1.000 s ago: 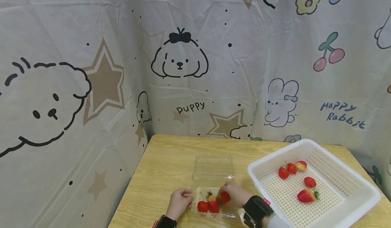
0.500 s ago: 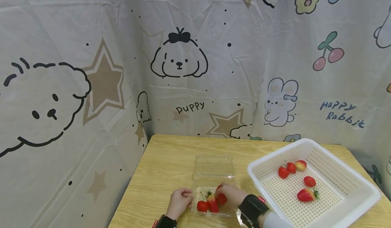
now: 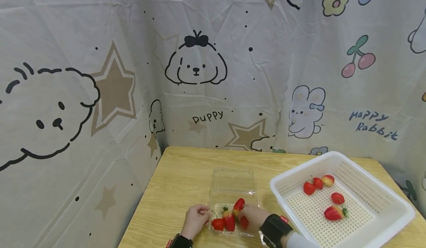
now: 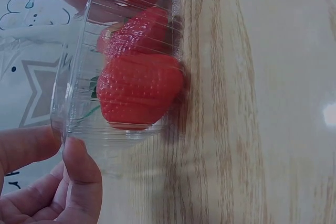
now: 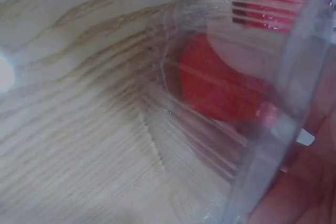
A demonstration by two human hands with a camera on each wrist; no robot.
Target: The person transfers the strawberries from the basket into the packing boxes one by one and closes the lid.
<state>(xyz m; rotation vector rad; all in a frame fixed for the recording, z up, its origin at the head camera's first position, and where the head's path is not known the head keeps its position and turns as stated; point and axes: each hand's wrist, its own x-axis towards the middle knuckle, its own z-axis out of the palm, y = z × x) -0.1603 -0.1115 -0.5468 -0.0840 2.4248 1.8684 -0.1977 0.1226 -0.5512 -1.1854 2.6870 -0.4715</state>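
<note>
A clear plastic clamshell box (image 3: 233, 180) lies with its lid folded back on the table. My left hand (image 3: 196, 218) pinches its left rim between thumb and fingers, plain in the left wrist view. Inside, a red fruit with a thin green stem (image 3: 217, 224) and a leafy strawberry (image 3: 229, 221) sit side by side. My right hand (image 3: 255, 215) reaches into the box's right side, its bent fingers gripping a strawberry (image 3: 239, 206) that leans upward. Another red fruit (image 3: 244, 223) shows partly under those fingers. Through the plastic, the right wrist view shows a red fruit (image 5: 220, 82).
To the right stands a white perforated basket (image 3: 366, 224) holding several red fruits, among them a leafy strawberry (image 3: 334, 213). It is close to my right forearm. The wooden table (image 3: 179, 181) ends at a printed cloth (image 3: 196, 100) behind and on the left.
The stemmed fruit and the leafy strawberry have shifted slightly left. At my right fingertips a strawberry now points up toward the lid, while the right hand has moved slightly. My left hand stays put.
</note>
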